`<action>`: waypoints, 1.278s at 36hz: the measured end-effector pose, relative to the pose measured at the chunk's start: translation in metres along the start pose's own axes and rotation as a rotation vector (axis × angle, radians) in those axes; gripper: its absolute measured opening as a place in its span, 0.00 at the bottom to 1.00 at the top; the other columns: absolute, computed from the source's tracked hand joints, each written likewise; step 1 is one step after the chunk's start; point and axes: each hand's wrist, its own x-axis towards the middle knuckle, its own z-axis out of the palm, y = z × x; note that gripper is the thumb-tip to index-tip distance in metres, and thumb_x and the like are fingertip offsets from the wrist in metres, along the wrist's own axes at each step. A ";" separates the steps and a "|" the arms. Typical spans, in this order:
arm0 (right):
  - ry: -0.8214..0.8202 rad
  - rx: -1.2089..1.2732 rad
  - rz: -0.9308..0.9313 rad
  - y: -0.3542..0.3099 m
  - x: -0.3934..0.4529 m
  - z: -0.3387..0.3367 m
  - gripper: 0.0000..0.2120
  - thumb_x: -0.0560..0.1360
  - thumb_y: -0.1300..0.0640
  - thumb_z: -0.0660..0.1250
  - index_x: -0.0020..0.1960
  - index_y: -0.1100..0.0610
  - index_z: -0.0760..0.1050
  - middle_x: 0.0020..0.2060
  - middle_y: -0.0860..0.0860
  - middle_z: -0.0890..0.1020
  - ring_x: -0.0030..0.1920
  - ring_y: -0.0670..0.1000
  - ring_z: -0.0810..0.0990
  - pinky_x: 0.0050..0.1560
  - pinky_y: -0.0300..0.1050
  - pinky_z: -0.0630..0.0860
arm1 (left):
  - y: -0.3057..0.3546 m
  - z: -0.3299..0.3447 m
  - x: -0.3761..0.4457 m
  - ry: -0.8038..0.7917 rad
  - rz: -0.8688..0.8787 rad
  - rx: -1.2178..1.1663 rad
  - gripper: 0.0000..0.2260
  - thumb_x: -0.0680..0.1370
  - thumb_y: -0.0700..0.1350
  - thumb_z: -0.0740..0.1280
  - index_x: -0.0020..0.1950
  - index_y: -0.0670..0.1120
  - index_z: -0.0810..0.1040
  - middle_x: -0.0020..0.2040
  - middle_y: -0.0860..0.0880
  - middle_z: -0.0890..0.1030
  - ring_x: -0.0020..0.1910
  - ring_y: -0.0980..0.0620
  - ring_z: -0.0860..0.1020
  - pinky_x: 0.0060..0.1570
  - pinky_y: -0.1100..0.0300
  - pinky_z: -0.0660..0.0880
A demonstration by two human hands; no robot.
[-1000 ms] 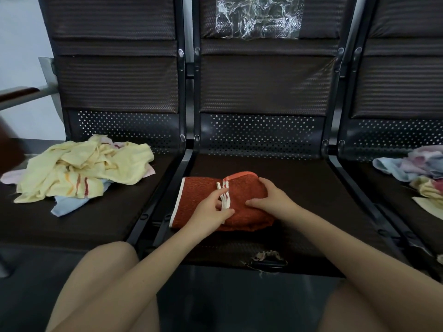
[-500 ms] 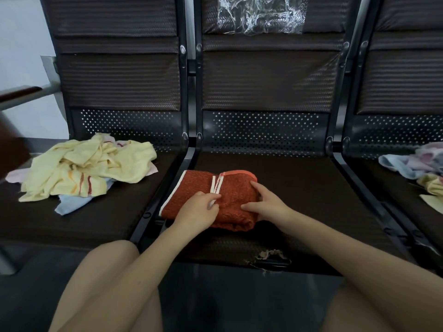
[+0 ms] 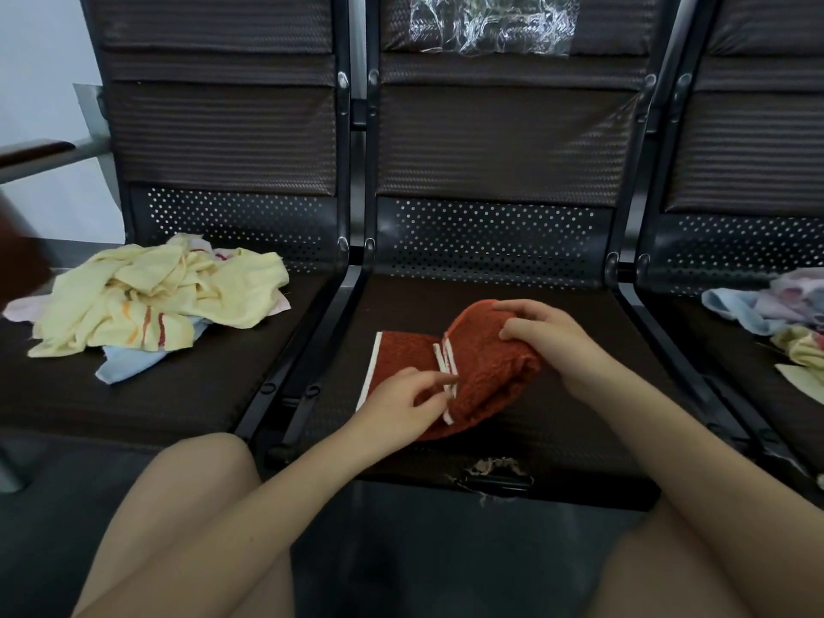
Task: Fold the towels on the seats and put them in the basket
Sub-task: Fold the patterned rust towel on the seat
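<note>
The rust-red terry towel with white edge stripes (image 3: 481, 372) lies on the middle dark padded seat (image 3: 557, 305) of the bench, partly folded, its left part flat and its right part lifted into a hump. The person's right hand (image 3: 548, 336) grips that raised right end, fingers curled over the top of the cloth, while the left hand (image 3: 405, 401) sits at the near edge with its fingertips pinching at the white stripes where the layers meet. To my eye this is the folding step for this one towel, with the right side about to be brought over the left. The next move calls for carrying the lifted end across and laying it square on the flat part, the left hand keeping the stripes from sliding. On the left seat a heap of crumpled pale yellow towels (image 3: 160, 301) waits over a light blue one (image 3: 129, 363), and more pastel towels (image 3: 771, 305) lie on the right seat. No basket is in view.
</note>
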 end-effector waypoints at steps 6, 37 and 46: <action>0.031 -0.022 -0.040 -0.005 -0.004 -0.002 0.15 0.75 0.62 0.65 0.60 0.50 0.78 0.50 0.48 0.80 0.47 0.47 0.80 0.43 0.37 0.78 | -0.004 -0.002 0.004 0.015 0.049 -0.129 0.19 0.73 0.49 0.73 0.62 0.61 0.75 0.57 0.56 0.76 0.55 0.61 0.75 0.57 0.67 0.71; -0.282 -0.409 0.073 0.035 0.002 0.064 0.53 0.70 0.45 0.74 0.79 0.51 0.40 0.74 0.53 0.62 0.71 0.53 0.67 0.64 0.43 0.67 | -0.020 -0.030 -0.003 -0.037 -0.318 0.274 0.25 0.84 0.53 0.48 0.79 0.48 0.47 0.66 0.41 0.74 0.62 0.43 0.75 0.58 0.54 0.70; -0.125 -0.109 0.125 0.049 0.006 0.071 0.42 0.76 0.45 0.67 0.79 0.51 0.45 0.73 0.52 0.65 0.68 0.53 0.69 0.63 0.45 0.68 | -0.015 -0.006 -0.004 0.075 -0.338 -0.070 0.26 0.84 0.53 0.51 0.80 0.51 0.47 0.72 0.44 0.69 0.67 0.47 0.72 0.66 0.54 0.68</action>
